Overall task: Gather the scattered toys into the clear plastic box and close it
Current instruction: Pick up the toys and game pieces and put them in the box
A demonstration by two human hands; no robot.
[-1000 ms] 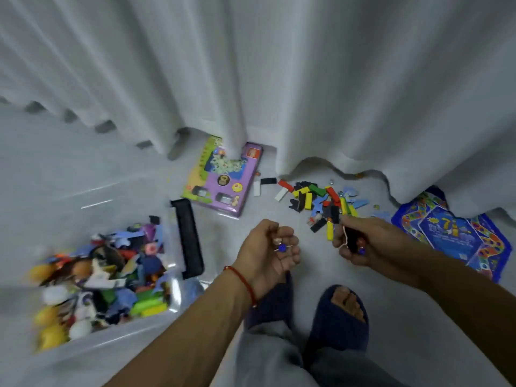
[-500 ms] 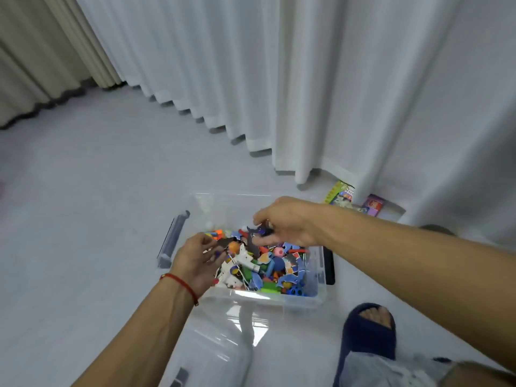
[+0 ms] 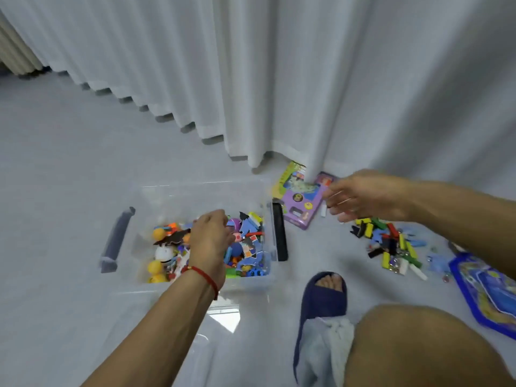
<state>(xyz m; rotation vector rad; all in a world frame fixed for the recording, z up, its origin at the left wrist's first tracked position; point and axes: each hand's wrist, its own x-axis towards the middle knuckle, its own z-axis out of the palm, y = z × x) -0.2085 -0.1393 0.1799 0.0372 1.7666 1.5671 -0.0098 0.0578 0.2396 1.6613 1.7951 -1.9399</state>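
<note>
The clear plastic box [image 3: 205, 191] is sat on the floor [image 3: 55, 163] just in front of the curtain [image 3: 279, 79], lid off, already well loaded with toys. What's changed: half a second back both hands were over the box, and now only the left hand [image 3: 210, 241] is left there, hovering over the pile with fingers curled downward. Whether anything is pinched in it can't really be told from here, it's a bit blurry. The right hand [image 3: 363, 195] has been pulled out of the box and swung back to the right, fingers spread and relaxed, nothing held, so its load looks to have been dropped in.

So one more batch is probably done. It's heading toward the scattered blocks [image 3: 388, 244] on the floor by the curtain, and plenty are left there. The purple game box [image 3: 301, 202] beside the tub and the blue board [image 3: 485, 289] at far right are also untouched. Closing is a good way off, a few more trips are likely needed first.
</note>
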